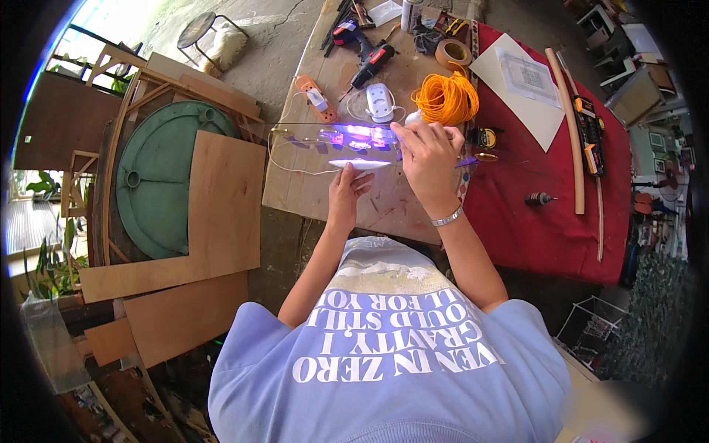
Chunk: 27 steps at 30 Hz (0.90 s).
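My left hand (348, 193) grips a slim lamp (360, 164) from below, its fingers closed along the near edge. The lamp glows white and violet, and a thin white cable (299, 169) runs beside it. Just beyond it, a clear, glass-like piece (362, 135) catches bright purple light above the wooden tabletop (295, 196). At the right end of this piece, my right hand (428, 151) is closed with its fingertips pinched. What lies between those fingertips is too small to make out. An orange coil of cord (445, 100) sits just past my right hand.
Past the glow lie a white socket block (380, 102), an orange power strip (316, 99), a cordless screwdriver (373, 66) and a tape roll (453, 54). On the red cloth (517, 229) are paper (509, 81), a wooden rod (569, 133) and a small dark bottle (540, 198). Plywood (225, 199) stands left.
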Each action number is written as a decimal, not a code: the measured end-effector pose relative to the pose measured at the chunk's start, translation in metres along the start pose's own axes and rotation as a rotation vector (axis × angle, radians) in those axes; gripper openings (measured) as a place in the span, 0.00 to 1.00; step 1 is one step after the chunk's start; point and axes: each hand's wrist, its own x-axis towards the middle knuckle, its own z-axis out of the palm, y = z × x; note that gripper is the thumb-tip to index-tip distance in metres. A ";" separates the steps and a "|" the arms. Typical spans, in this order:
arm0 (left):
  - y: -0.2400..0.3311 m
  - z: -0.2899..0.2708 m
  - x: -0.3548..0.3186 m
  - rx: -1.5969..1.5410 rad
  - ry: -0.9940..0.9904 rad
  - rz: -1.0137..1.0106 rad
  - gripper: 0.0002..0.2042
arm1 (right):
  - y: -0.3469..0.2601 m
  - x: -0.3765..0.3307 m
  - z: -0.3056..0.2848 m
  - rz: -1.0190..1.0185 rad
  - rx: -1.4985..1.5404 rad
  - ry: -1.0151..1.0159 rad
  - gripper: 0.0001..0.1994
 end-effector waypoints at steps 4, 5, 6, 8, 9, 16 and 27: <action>0.008 -0.008 0.002 0.032 -0.057 -0.029 0.19 | -0.006 -0.002 0.000 0.018 -0.034 0.013 0.13; 0.010 -0.010 0.004 0.033 -0.068 -0.035 0.19 | -0.008 -0.002 0.000 0.021 -0.042 0.016 0.13; 0.011 -0.013 0.005 0.034 -0.078 -0.041 0.19 | -0.008 -0.001 0.001 0.025 -0.050 0.015 0.13; 0.017 -0.015 0.007 0.034 -0.095 -0.057 0.19 | -0.010 -0.003 0.001 0.037 -0.065 0.009 0.14; 0.019 -0.016 0.008 0.032 -0.102 -0.066 0.20 | -0.011 -0.003 0.002 0.041 -0.079 0.009 0.14; 0.028 -0.021 0.012 0.086 -0.148 -0.106 0.19 | -0.017 -0.002 0.003 0.076 -0.119 0.024 0.14; 0.036 0.037 -0.016 0.031 -0.225 -0.067 0.19 | -0.013 0.001 -0.002 0.062 -0.058 0.026 0.14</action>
